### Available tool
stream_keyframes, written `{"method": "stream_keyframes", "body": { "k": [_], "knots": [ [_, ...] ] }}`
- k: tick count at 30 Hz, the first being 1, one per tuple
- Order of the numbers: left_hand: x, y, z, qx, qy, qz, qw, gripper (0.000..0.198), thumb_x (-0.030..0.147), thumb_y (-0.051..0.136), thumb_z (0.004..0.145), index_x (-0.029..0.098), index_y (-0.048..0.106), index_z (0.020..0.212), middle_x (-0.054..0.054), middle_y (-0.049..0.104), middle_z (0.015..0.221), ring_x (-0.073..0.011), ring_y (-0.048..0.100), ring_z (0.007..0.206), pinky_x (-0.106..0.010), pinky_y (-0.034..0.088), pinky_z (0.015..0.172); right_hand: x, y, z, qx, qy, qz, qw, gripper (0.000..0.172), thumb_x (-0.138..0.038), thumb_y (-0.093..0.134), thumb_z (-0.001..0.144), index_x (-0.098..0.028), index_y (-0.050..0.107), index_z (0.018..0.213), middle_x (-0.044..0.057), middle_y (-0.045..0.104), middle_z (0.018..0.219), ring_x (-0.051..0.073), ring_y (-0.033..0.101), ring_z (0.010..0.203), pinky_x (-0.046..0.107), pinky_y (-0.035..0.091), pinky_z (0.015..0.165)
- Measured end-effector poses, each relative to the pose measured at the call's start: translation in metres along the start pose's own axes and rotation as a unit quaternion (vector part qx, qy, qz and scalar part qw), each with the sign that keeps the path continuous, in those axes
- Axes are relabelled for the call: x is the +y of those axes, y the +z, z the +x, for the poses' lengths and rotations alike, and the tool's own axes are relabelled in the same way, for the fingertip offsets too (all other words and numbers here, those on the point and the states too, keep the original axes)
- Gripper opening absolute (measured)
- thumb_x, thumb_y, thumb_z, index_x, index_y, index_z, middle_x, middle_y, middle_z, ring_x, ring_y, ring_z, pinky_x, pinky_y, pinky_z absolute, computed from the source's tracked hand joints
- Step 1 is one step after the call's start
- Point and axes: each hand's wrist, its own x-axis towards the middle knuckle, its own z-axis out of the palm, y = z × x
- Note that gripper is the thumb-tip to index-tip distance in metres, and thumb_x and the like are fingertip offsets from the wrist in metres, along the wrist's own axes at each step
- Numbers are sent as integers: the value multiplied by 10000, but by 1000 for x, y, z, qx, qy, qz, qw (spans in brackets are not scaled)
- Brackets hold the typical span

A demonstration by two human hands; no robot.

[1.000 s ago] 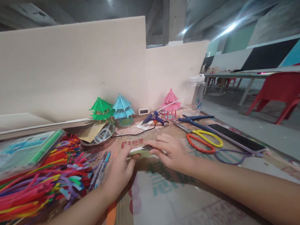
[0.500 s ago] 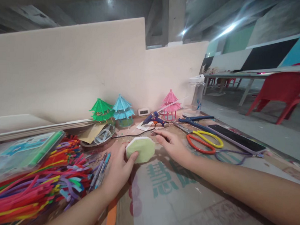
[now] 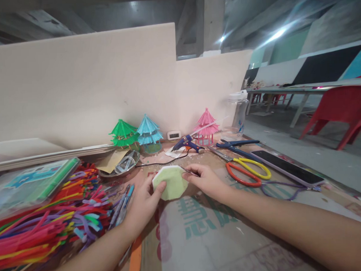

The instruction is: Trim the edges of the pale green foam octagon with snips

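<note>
My left hand (image 3: 148, 198) grips a pale green octagonal piece (image 3: 172, 184) with a white edge, its thumb across the near face. Small dark dots show on that face. At the piece's right edge, my right hand (image 3: 207, 182) is closed in a pinch on a thin dark tool (image 3: 191, 172). The tool's tip is at the top right edge of the octagon; its exact kind is too small to tell. Beyond the hands a blue glue gun (image 3: 185, 143) lies on a scrap of white paper, its cord running left.
Green (image 3: 123, 133), blue (image 3: 149, 130) and pink (image 3: 206, 124) paper pavilions line the back board. Pipe cleaners (image 3: 44, 231) fill the left side. Scissors (image 3: 247, 171), blue pliers (image 3: 240, 145), a phone (image 3: 285, 167) and a water bottle (image 3: 238, 111) lie or stand right.
My right hand has come left against the octagon, bringing the thin dark tool to its edge. The left hand has tilted the piece slightly.
</note>
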Motion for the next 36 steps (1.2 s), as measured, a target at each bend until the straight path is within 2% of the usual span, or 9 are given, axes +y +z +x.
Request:
{"method": "stream_keyframes", "body": {
  "k": [4, 7, 9, 12, 17, 23, 31, 36],
  "knots": [
    [-1, 0, 1, 20, 21, 29, 999, 349, 426, 505, 826, 170, 569, 1054, -47, 646, 974, -195, 586, 874, -281, 452, 755, 1, -1, -3, 15, -35, -42, 998, 225, -353, 534, 761, -153, 619, 818, 2, 580, 683, 133, 514, 613, 242, 402, 561],
    [-1, -1, 1, 47, 45, 56, 996, 281, 373, 488, 842, 178, 568, 1027, -48, 640, 1002, -195, 576, 937, -295, 436, 826, 1, -5, -4, 53, -106, -76, 990, 300, -366, 498, 816, -156, 617, 995, 60, 657, 882, 179, 590, 779, 286, 461, 670],
    [1, -1, 0, 53, 58, 69, 995, 249, 345, 479, 849, 185, 569, 1017, -45, 639, 1017, -194, 572, 967, -300, 428, 855, 0, -8, -4, 68, -156, -116, 979, 289, -342, 487, 845, -173, 626, 1034, 79, 668, 989, 199, 603, 885, 319, 469, 756],
    [6, -1, -3, 46, 61, 87, 993, 239, 328, 454, 859, 190, 571, 1015, -43, 644, 1016, -192, 580, 955, -297, 437, 841, -1, -12, -3, 50, -217, -193, 956, 265, -313, 496, 866, -178, 659, 1026, 86, 686, 955, 211, 607, 892, 347, 463, 793],
    [6, -1, -5, 40, 54, 108, 992, 236, 323, 444, 859, 192, 572, 1009, -38, 642, 1010, -192, 588, 929, -290, 463, 794, -1, -12, -5, 40, -268, -257, 928, 287, -331, 475, 896, -168, 679, 1017, 83, 687, 818, 203, 595, 780, 329, 466, 709],
    [3, -1, -4, 45, 63, 126, 989, 235, 315, 435, 858, 183, 582, 985, -43, 644, 953, -194, 591, 906, -297, 472, 785, -3, -11, -6, 40, -299, -270, 914, 300, -347, 454, 908, -174, 680, 1004, 64, 659, 740, 180, 567, 714, 293, 447, 645],
    [-2, -1, -5, 32, 67, 109, 991, 239, 325, 432, 861, 184, 585, 978, -56, 635, 944, -198, 592, 880, -323, 480, 789, -4, -11, -7, 38, -306, -261, 915, 325, -366, 436, 918, -170, 681, 1003, 52, 637, 694, 166, 547, 673, 280, 429, 614],
    [0, -1, -5, 27, 68, 113, 991, 248, 317, 432, 867, 186, 580, 1018, -65, 635, 1028, -205, 580, 942, -324, 462, 820, -5, -11, -7, 32, -301, -256, 918, 336, -373, 427, 920, -169, 685, 991, 53, 630, 688, 166, 545, 669, 283, 430, 616]
  ]
}}
